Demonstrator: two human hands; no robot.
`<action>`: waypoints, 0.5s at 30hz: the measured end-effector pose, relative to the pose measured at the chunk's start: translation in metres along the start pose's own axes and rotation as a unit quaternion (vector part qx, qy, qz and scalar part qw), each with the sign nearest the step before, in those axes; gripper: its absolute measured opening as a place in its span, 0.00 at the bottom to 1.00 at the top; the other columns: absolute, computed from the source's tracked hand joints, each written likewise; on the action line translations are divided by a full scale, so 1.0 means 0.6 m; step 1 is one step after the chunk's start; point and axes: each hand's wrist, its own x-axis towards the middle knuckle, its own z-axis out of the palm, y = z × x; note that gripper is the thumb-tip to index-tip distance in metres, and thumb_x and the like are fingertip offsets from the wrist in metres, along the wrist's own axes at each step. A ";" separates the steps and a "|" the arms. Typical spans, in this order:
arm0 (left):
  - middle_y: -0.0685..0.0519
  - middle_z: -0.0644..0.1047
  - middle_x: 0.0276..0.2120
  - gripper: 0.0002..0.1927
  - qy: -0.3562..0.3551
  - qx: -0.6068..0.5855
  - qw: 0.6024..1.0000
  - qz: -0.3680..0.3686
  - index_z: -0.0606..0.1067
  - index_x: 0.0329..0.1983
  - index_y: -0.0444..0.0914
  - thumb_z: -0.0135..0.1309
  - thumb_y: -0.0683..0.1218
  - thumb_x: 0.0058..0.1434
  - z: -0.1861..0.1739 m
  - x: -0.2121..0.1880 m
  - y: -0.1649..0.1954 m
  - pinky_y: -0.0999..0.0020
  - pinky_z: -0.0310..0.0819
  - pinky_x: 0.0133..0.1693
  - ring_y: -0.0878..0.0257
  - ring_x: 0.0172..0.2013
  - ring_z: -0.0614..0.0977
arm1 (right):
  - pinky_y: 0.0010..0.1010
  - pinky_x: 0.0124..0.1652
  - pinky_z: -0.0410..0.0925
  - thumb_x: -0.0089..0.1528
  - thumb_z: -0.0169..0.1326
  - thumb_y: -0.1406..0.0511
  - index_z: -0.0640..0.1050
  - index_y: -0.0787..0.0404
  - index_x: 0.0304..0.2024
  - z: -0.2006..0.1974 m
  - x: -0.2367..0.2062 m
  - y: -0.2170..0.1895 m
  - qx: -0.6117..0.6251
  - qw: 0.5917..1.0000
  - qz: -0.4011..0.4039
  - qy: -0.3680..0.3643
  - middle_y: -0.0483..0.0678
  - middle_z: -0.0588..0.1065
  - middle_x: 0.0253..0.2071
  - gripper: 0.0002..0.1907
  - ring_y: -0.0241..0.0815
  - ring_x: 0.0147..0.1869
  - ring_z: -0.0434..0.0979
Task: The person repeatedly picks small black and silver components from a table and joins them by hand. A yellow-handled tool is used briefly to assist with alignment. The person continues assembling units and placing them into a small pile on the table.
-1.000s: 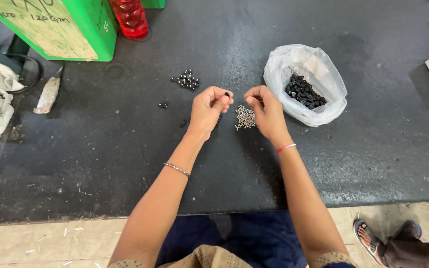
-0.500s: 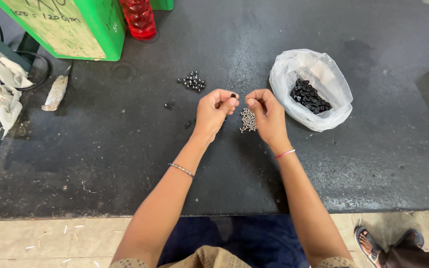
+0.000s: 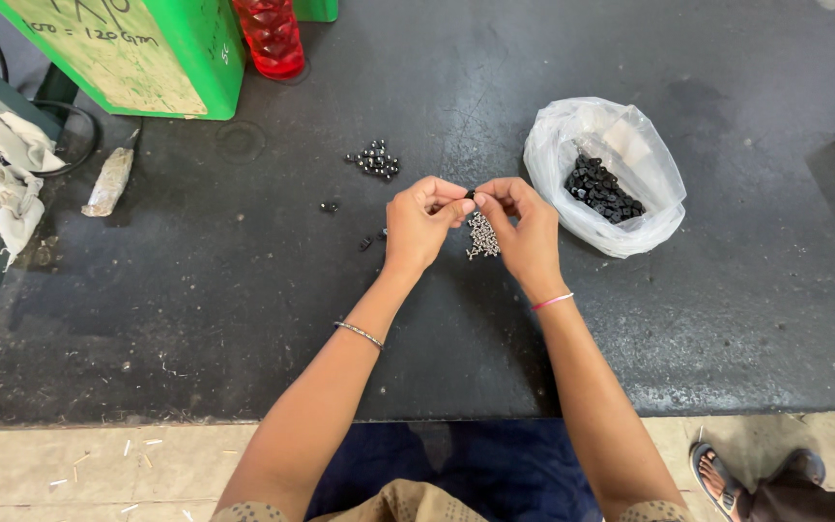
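My left hand (image 3: 419, 222) and my right hand (image 3: 522, 224) meet fingertip to fingertip over a dark table (image 3: 244, 309). Between the fingertips sits one small black part (image 3: 470, 195), pinched from both sides. Just below the fingers lies a small heap of tiny silver screws (image 3: 481, 236). A pile of finished dark pieces (image 3: 375, 160) sits up and left of my left hand. To the right of my right hand stands an open clear plastic bag (image 3: 630, 145) holding several black parts (image 3: 603, 189).
A green box (image 3: 147, 58) and a red bottle (image 3: 271, 35) stand at the back left. White rags (image 3: 2, 184) and a small wrapped piece (image 3: 108, 182) lie at the left edge. Loose dark bits (image 3: 329, 206) lie near my left hand. Someone's sandalled foot (image 3: 727, 474) shows at bottom right.
My two hands have drawn closer, so the fingertips now touch around the small black part. The piles and the bag stay where they were.
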 end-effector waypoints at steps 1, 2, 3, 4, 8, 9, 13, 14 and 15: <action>0.52 0.85 0.30 0.07 0.001 0.005 1.000 0.004 0.81 0.37 0.33 0.66 0.40 0.57 0.001 -0.001 0.002 0.74 0.82 0.34 0.70 0.30 0.85 | 0.23 0.40 0.71 0.67 0.59 0.69 0.79 0.66 0.43 -0.001 0.000 0.000 0.001 1.000 0.000 -0.001 0.44 0.80 0.36 0.05 0.29 0.38 0.76; 0.52 0.85 0.29 0.07 0.002 0.009 1.000 0.004 0.81 0.37 0.33 0.65 0.40 0.58 0.001 -0.001 0.003 0.74 0.82 0.33 0.70 0.29 0.84 | 0.23 0.40 0.71 0.67 0.59 0.69 0.79 0.66 0.43 -0.001 -0.001 -0.001 0.002 1.000 -0.001 -0.002 0.44 0.80 0.36 0.05 0.29 0.38 0.76; 0.52 0.84 0.29 0.07 0.004 0.012 1.000 0.004 0.81 0.37 0.33 0.65 0.40 0.58 0.002 -0.002 0.004 0.74 0.82 0.33 0.70 0.29 0.84 | 0.23 0.40 0.71 0.67 0.59 0.69 0.79 0.66 0.43 -0.002 -0.001 -0.001 0.003 1.000 -0.001 -0.004 0.44 0.80 0.37 0.05 0.30 0.38 0.76; 0.52 0.84 0.29 0.06 0.005 0.015 1.000 0.003 0.81 0.37 0.33 0.65 0.40 0.58 0.002 -0.002 0.004 0.74 0.81 0.33 0.70 0.29 0.83 | 0.23 0.41 0.71 0.67 0.59 0.69 0.79 0.66 0.44 -0.001 -0.001 -0.002 0.006 1.000 0.001 -0.003 0.44 0.80 0.37 0.06 0.29 0.38 0.77; 0.52 0.84 0.28 0.05 0.013 0.022 1.000 0.016 0.80 0.36 0.33 0.64 0.39 0.59 0.001 -0.002 0.004 0.74 0.80 0.32 0.70 0.28 0.83 | 0.23 0.42 0.72 0.67 0.59 0.69 0.78 0.66 0.44 0.007 -0.002 -0.007 0.002 1.000 -0.007 0.006 0.44 0.79 0.37 0.06 0.29 0.40 0.78; 0.53 0.84 0.28 0.05 0.011 0.013 1.000 0.017 0.80 0.36 0.33 0.64 0.39 0.59 0.000 -0.002 0.003 0.74 0.80 0.32 0.71 0.28 0.83 | 0.23 0.42 0.73 0.67 0.58 0.69 0.78 0.67 0.44 0.009 -0.003 -0.008 -0.004 1.000 -0.012 0.009 0.44 0.79 0.38 0.06 0.29 0.40 0.79; 0.53 0.84 0.28 0.05 0.018 0.014 0.999 0.023 0.79 0.36 0.32 0.64 0.38 0.59 -0.005 -0.005 -0.001 0.74 0.80 0.32 0.71 0.28 0.82 | 0.22 0.44 0.73 0.66 0.58 0.71 0.78 0.67 0.44 0.016 -0.006 -0.011 0.026 1.000 0.001 0.007 0.44 0.80 0.38 0.05 0.29 0.41 0.79; 0.52 0.84 0.28 0.05 0.020 0.013 0.999 0.030 0.79 0.36 0.32 0.64 0.38 0.58 -0.005 -0.006 -0.002 0.74 0.80 0.32 0.71 0.28 0.83 | 0.22 0.44 0.73 0.66 0.58 0.71 0.78 0.67 0.44 0.015 -0.006 -0.009 0.025 1.000 0.003 0.006 0.44 0.80 0.38 0.05 0.29 0.41 0.79; 0.52 0.84 0.28 0.06 0.021 0.012 0.999 0.036 0.80 0.36 0.32 0.64 0.39 0.58 -0.006 -0.007 -0.003 0.74 0.80 0.33 0.71 0.29 0.83 | 0.22 0.44 0.73 0.66 0.58 0.71 0.78 0.67 0.44 0.015 -0.006 -0.008 0.025 1.000 0.006 0.006 0.43 0.80 0.38 0.05 0.29 0.41 0.79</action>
